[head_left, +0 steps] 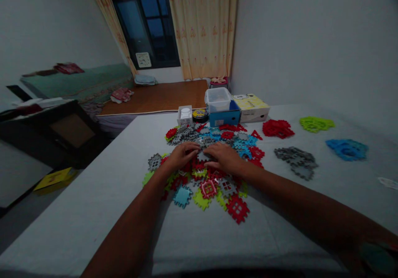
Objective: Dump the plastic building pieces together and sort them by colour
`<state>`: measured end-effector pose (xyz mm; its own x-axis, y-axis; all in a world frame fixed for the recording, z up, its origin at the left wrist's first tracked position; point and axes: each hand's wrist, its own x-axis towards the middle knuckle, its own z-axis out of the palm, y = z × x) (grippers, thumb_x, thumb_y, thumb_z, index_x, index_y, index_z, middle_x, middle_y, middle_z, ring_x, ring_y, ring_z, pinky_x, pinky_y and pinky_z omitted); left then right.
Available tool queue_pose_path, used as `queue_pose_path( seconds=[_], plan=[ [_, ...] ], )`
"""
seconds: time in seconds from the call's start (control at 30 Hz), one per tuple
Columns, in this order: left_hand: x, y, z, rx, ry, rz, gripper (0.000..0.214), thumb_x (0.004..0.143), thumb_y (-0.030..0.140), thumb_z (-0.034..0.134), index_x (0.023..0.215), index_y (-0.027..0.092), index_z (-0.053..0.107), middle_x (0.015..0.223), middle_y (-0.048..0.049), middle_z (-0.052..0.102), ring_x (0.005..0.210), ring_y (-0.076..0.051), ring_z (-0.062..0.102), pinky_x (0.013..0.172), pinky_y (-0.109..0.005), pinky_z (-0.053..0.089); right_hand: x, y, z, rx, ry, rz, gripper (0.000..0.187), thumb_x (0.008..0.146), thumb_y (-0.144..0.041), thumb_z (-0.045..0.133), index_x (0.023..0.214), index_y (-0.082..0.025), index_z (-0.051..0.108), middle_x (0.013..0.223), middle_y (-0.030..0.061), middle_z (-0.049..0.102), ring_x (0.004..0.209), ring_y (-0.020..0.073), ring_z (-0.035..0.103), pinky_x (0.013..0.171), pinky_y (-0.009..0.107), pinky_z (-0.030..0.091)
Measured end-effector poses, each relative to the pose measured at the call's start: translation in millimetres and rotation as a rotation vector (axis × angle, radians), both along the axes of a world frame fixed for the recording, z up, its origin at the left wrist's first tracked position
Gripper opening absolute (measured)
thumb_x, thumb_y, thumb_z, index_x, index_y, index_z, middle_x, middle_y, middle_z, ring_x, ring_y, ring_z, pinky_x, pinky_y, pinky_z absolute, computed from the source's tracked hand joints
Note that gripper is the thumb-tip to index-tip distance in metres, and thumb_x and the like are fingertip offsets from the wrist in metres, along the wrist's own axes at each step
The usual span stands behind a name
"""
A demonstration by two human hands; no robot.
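A heap of plastic interlocking building tiles (207, 188) in red, grey, blue and yellow-green spreads over the middle of the table. My left hand (183, 155) and my right hand (226, 158) meet above it, fingers bent. Between their fingertips is a grey interlocking tile (203, 156), gripped from both sides; its outline is partly covered by the fingers. Nearer to me lie a red window tile (238, 208), a light blue square tile (182, 196) and a grey window tile (227, 186).
Sorted piles stand to the right: red (277, 128), yellow-green (316, 124), grey (297, 161) and blue (347, 149). Behind the heap are a clear plastic tub (218, 98) over a blue box (224, 115), a yellow-and-white box (251, 107), a white box (185, 115) and a round black-and-yellow tin (200, 115).
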<state>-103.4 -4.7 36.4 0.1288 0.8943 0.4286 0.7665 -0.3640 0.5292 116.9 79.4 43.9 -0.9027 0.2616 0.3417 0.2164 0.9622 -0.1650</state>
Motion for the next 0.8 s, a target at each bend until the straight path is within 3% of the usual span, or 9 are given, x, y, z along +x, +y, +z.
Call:
queue_pose_path(
  seconds=[0.1, 0.23, 0.33, 0.43, 0.53, 0.63, 0.7, 0.8],
  plan=[
    [0, 1, -2.5, 0.027, -0.002, 0.018, 0.022, 0.090, 0.031, 0.056, 0.098, 0.021, 0.074, 0.108, -0.0080, 0.074, 0.104, -0.021, 0.068, 0.095, -0.040, 0.054, -6, -8, 1.4, 0.158, -0.075, -0.066, 0.020, 0.094, -0.033, 0.057, 0.099, -0.017, 0.067, 0.099, 0.0109, 0.071, 0.094, 0.0238, 0.061, 0.083, 0.036, 0.041],
    [-4, 3, -5.0, 0.033, 0.028, 0.034, 0.023, 0.091, 0.033, 0.055, 0.099, 0.022, 0.074, 0.108, -0.0074, 0.074, 0.103, -0.021, 0.068, 0.095, -0.040, 0.054, 6, 0, 16.8, 0.266, -0.006, -0.140, 0.020, 0.097, -0.026, 0.049, 0.100, -0.017, 0.067, 0.097, 0.0095, 0.072, 0.092, 0.0226, 0.061, 0.081, 0.035, 0.039],
    [-8, 6, -6.7, 0.021, 0.056, 0.040, 0.026, 0.092, 0.036, 0.053, 0.100, 0.022, 0.073, 0.110, -0.0071, 0.074, 0.103, -0.022, 0.068, 0.095, -0.042, 0.054, 46, 30, 35.2, 0.197, 0.124, -0.315, 0.025, 0.098, -0.028, 0.047, 0.111, -0.019, 0.066, 0.106, 0.0091, 0.072, 0.097, 0.0221, 0.062, 0.081, 0.033, 0.041],
    [-11, 7, -7.3, 0.019, 0.076, 0.055, 0.028, 0.091, 0.039, 0.053, 0.101, 0.022, 0.073, 0.110, -0.0073, 0.074, 0.103, -0.023, 0.068, 0.095, -0.043, 0.054, 118, 67, 43.8, 0.050, 0.203, -0.600, 0.028, 0.095, -0.027, 0.049, 0.117, -0.020, 0.064, 0.105, 0.0081, 0.072, 0.091, 0.0210, 0.064, 0.076, 0.031, 0.044],
    [-10, 6, -4.5, 0.026, 0.114, 0.068, 0.030, 0.092, 0.039, 0.051, 0.102, 0.021, 0.073, 0.109, -0.0079, 0.074, 0.103, -0.023, 0.068, 0.094, -0.043, 0.055, 196, 97, 32.8, -0.063, 0.150, -0.851, 0.024, 0.091, -0.031, 0.051, 0.106, -0.021, 0.068, 0.095, 0.0066, 0.073, 0.082, 0.0210, 0.065, 0.068, 0.029, 0.044],
    [-4, 5, 1.3, 0.051, 0.188, 0.068, 0.029, 0.093, 0.036, 0.049, 0.101, 0.021, 0.073, 0.109, -0.0081, 0.073, 0.104, -0.022, 0.067, 0.093, -0.041, 0.055, 245, 113, 11.1, -0.115, 0.029, -0.862, 0.024, 0.088, -0.032, 0.050, 0.095, -0.021, 0.070, 0.091, 0.0057, 0.073, 0.080, 0.0207, 0.065, 0.066, 0.029, 0.044],
    [1, 4, 5.6, 0.088, 0.235, 0.065, 0.028, 0.094, 0.035, 0.049, 0.102, 0.021, 0.073, 0.109, -0.0082, 0.072, 0.104, -0.022, 0.066, 0.094, -0.041, 0.054, 254, 116, 0.5, -0.112, -0.006, -0.873, 0.024, 0.086, -0.032, 0.051, 0.094, -0.021, 0.071, 0.092, 0.0068, 0.074, 0.081, 0.0220, 0.066, 0.068, 0.030, 0.046],
    [16, 1, 10.9, 0.133, 0.297, 0.016, 0.028, 0.096, 0.033, 0.048, 0.104, 0.022, 0.072, 0.109, -0.0075, 0.073, 0.106, -0.022, 0.064, 0.097, -0.042, 0.050, 234, 109, -2.2, -0.024, 0.048, -0.862, 0.025, 0.085, -0.031, 0.054, 0.097, -0.019, 0.073, 0.100, 0.0113, 0.073, 0.091, 0.0263, 0.065, 0.077, 0.037, 0.048]
  ],
)
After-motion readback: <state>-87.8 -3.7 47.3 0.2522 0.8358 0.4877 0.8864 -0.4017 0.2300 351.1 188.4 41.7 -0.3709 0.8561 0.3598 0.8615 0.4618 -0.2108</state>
